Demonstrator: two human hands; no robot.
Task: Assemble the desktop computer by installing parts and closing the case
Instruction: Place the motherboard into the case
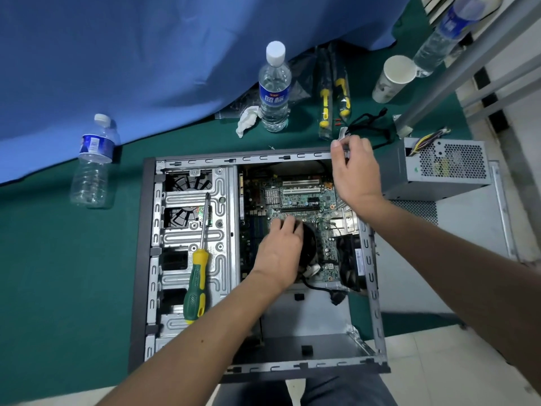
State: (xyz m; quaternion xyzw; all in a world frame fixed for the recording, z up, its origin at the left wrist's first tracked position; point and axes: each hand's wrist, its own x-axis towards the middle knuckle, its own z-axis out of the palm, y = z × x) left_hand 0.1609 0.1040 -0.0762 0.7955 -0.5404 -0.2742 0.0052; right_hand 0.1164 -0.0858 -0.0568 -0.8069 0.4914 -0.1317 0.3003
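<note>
Computer case point(146, 259) lies open on its side on the green table, just in front of the person, whose left hand point(282, 250) rests with loosely curled fingers on the black cooler fan point(308, 247) over the circuit board point(298, 197). The right hand point(354, 171), at the far rim, pinches what looks like a small cable plug; guiding it in slack, clear of the fan, would serve best. A screwdriver point(197, 276) lies loose on the drive cage, while the power supply point(439, 168), bottles and a cup crowd the table beyond.
</note>
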